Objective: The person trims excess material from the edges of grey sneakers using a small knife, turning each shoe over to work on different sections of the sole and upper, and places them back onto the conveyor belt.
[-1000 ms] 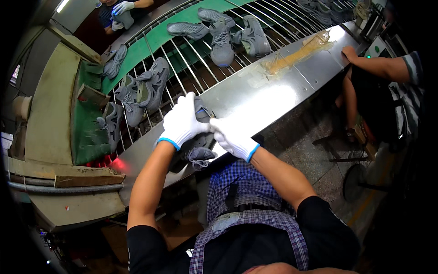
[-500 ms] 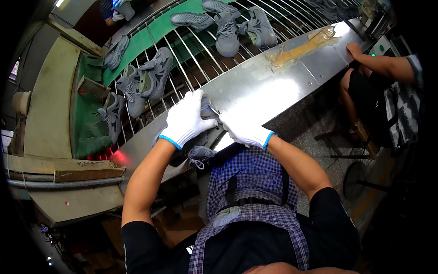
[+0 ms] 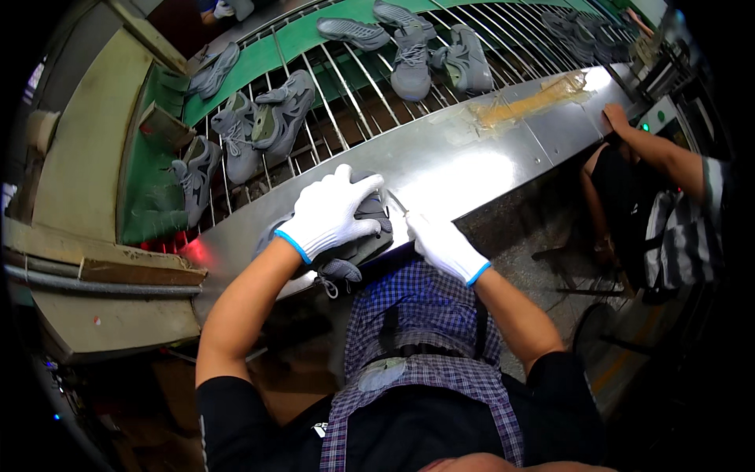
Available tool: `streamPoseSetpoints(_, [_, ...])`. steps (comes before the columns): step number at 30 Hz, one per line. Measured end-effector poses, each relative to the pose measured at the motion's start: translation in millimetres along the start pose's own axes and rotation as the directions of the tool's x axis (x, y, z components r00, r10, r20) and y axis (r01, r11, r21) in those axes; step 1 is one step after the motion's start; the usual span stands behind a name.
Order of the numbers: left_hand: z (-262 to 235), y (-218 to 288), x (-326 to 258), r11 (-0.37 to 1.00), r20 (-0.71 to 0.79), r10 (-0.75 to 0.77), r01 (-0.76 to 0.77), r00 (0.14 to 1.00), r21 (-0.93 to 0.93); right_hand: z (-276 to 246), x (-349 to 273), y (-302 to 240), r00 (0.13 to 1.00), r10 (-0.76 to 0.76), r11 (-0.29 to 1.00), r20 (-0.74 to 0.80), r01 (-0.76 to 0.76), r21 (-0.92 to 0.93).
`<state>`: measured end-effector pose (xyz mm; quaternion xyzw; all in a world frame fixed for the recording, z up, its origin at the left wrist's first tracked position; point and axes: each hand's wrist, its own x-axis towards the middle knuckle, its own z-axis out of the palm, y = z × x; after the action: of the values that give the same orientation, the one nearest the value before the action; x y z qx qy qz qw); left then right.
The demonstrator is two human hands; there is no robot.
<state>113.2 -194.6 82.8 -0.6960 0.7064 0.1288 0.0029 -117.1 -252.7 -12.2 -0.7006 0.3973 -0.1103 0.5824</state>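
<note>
Along the near edge of a long stainless-steel bench (image 3: 503, 149), a person in a checked apron works with both hands in white gloves with blue cuffs. Their left hand (image 3: 334, 214) lies spread over the top of a grey sneaker (image 3: 358, 240), fingers curled down around its upper and pressing it against the metal at the bench's near left part; the shoe's laces dangle off the edge toward the apron. Their right hand (image 3: 444, 245) sits just right of the shoe, fingers narrow and pinched together around a thin tool or thread end that is too small to make out, its tip touching the sneaker's side.

Beyond the shiny sheet, a rack of thin metal rods (image 3: 370, 86) runs over a green conveyor belt (image 3: 291, 47), slanting from near left to far right. Several more grey sneakers (image 3: 275, 118) rest on the rods, a cluster at the left and another group (image 3: 425, 51) farther along. A yellowish smear of glue (image 3: 535, 102) marks the bench toward the far right. A red glow (image 3: 193, 252) shows at the near left end of the bench, beside beige machine housing (image 3: 79, 165).

At the right, another person's bare forearm (image 3: 653, 149) reaches to the bench end, hand flat on the metal, beside a control box with a green light (image 3: 645, 126).
</note>
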Motion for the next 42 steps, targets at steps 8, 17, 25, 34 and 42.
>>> streamPoseSetpoints(8, [-11, 2, 3, 0.988, 0.184, 0.093, -0.114, 0.979, 0.106, -17, 0, 19, 0.932, 0.267, 0.910, 0.245, -0.327, 0.254])
streamPoseSetpoints(17, [-16, -77, -22, 0.852, -0.127, 0.039, -0.099, 0.991, -0.515, -28, -16, 32, 0.965, 0.254, 0.920, 0.068, -0.262, 0.291])
streamPoseSetpoints(25, [23, -130, -108, 0.865, -0.182, -0.276, 0.161, 0.944, -0.476, 8, 9, -66, 0.977, 0.014, 0.959, 0.212, 0.047, -0.280])
streamPoseSetpoints(34, [56, -112, -113, 0.878, -0.340, -0.237, 0.051, 0.910, -0.476, 49, 33, -133, 0.883, -0.259, 0.443, 0.392, 0.469, -0.764])
streamPoseSetpoints(42, [59, -114, -113, 0.893, -0.453, -0.150, -0.076, 0.879, -0.443, 33, 36, -120, 0.692, -0.512, 0.243, 0.509, 0.685, -0.687])
